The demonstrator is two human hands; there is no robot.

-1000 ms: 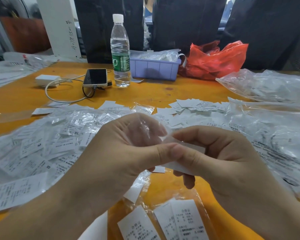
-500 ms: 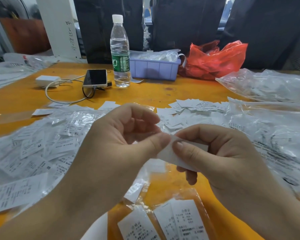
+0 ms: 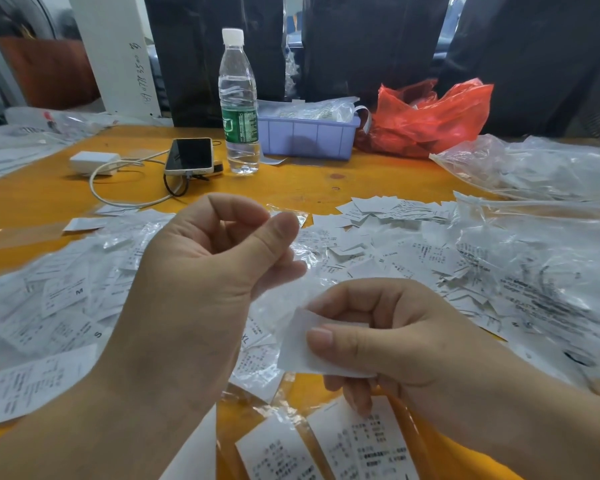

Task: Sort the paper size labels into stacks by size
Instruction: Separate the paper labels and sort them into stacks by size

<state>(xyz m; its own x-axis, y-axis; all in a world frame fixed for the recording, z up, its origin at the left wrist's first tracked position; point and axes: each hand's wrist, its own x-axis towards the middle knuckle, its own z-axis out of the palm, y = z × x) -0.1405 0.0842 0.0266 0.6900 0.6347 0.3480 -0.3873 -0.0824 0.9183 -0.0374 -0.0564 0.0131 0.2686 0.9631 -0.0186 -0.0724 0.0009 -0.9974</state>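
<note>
**Now read the label, then stack it**

Right now the right hand (image 3: pixel 395 337) pinches one white label (image 3: pixel 297 344) between thumb and curled fingers, held above the near middle of the orange surface (image 3: pixel 291 188). The left hand (image 3: pixel 205 271) is raised just beside it, thumb pressed to curled forefinger; whether a scrap of clear wrapper is caught in that pinch I cannot tell.

The label shows only a blank face, so its size letter is hidden. Its long axis runs roughly left to right, the free end pointing towards the left hand. The sensible move, I judge, is to turn the printed face up, read the letter, and lay the label flat on the matching heap, edges aligned. Loose labels (image 3: pixel 66 306) marked M and S lie at left, and an unsorted heap (image 3: pixel 388 233) lies further back at right.
</note>
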